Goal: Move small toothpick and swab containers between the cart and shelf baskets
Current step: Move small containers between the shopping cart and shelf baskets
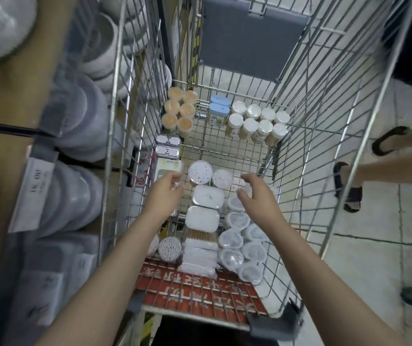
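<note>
Two hands are being held over the wire cart (115, 101): left hand (167, 193) and right hand (256, 196), fingers loosely curled, gripping nothing; white rectangular swab box (208, 197) is lying between them, long axis crosswise.

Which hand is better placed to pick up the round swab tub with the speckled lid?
Probably the left hand: its fingertips sit just beside the speckled tub, while the right hand hovers farther off.
</note>
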{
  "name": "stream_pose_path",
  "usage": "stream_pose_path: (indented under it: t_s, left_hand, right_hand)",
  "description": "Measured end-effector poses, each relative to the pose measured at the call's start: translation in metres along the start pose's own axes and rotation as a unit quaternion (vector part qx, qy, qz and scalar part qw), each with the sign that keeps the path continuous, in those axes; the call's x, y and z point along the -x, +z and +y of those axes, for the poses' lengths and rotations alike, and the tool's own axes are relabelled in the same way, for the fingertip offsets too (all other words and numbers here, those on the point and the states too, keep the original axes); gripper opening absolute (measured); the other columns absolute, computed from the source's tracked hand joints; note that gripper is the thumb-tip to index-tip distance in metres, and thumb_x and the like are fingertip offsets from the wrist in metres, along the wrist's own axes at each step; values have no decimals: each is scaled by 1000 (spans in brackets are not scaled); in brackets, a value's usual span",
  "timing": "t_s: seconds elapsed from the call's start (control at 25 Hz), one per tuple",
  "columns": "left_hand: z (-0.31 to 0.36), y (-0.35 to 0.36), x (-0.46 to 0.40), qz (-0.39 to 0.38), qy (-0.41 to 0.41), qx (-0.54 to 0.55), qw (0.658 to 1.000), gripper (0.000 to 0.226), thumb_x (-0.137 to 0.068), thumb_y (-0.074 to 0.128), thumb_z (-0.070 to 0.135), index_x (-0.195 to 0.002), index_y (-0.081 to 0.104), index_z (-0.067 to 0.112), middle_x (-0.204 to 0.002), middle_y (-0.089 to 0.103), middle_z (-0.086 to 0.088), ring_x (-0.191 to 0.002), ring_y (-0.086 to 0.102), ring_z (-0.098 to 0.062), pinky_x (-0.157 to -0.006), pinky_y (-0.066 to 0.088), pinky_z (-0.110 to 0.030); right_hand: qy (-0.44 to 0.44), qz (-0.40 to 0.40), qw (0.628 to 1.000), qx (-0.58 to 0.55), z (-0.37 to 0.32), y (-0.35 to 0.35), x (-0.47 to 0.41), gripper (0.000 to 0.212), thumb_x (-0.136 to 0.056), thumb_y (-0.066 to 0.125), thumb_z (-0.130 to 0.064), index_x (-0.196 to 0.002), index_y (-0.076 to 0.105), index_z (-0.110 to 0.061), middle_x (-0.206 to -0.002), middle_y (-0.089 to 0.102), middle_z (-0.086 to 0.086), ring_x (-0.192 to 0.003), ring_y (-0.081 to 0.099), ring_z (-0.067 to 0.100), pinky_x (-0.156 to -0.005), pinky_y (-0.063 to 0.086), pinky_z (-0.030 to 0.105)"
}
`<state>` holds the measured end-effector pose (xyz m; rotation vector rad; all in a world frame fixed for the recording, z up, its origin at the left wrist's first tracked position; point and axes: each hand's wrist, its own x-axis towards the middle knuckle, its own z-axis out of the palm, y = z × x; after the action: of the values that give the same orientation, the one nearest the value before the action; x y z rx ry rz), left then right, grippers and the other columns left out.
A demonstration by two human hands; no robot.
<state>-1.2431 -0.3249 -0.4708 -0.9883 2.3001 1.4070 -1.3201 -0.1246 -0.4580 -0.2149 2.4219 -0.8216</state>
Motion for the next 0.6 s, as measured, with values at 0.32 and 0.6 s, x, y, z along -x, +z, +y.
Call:
stream_pose_path:
  t_s: [0.32, 0.6]
  left_hand:
    - [62, -58, 209, 11, 142, -248, 958, 35, -97, 46, 23, -131, 52, 18, -125, 58, -3, -113, 52, -21, -93, 43, -35]
    - [62, -63, 370, 174, 30, -148, 973, 37, -96, 49, 27, -133, 49, 24, -129, 55, 5, -113, 54, -13, -92, 45, -30]
  right_hand:
    - [-165, -73, 948, 261, -37, -70, 166, 39, -94, 49, -30, -131, 49, -17, -125, 57, 5, -112, 52, 27, -94, 40, 35]
    - [-308, -130, 902, 272, -61, -106, 245, 38, -96, 43, -32, -132, 48, -21, -130, 55, -1, -118, 50, 22, -95, 36, 30]
